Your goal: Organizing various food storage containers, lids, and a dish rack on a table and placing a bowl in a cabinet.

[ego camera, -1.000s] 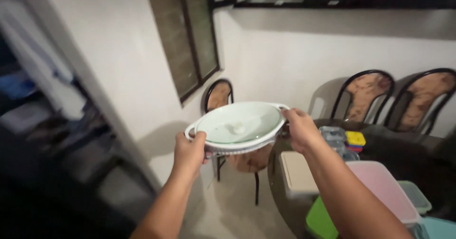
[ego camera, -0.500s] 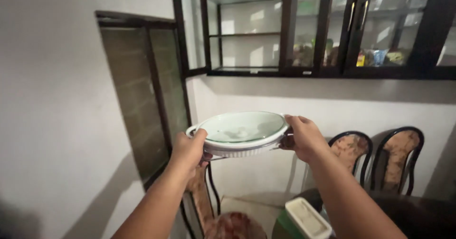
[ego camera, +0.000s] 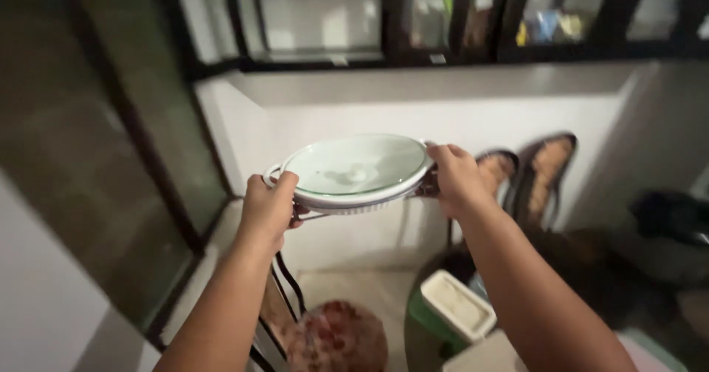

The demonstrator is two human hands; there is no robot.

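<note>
I am holding the white oval dish [ego camera: 354,174] level at chest height, below the dark glass-door cabinet [ego camera: 443,17]. My left hand [ego camera: 267,211] and right hand [ego camera: 454,180] are each keeping a closed grip on a side handle. I am judging that even, steady pressure on both sides is keeping it from tipping.

We've lifted the white dish [ego camera: 354,174] higher toward the glass-door cabinet [ego camera: 413,17]; it now sits just under the cabinet's bottom shelf, tilted slightly up on its right. Chairs [ego camera: 532,172] that were level with the dish a second ago now sit below it. View swung upward too.
</note>
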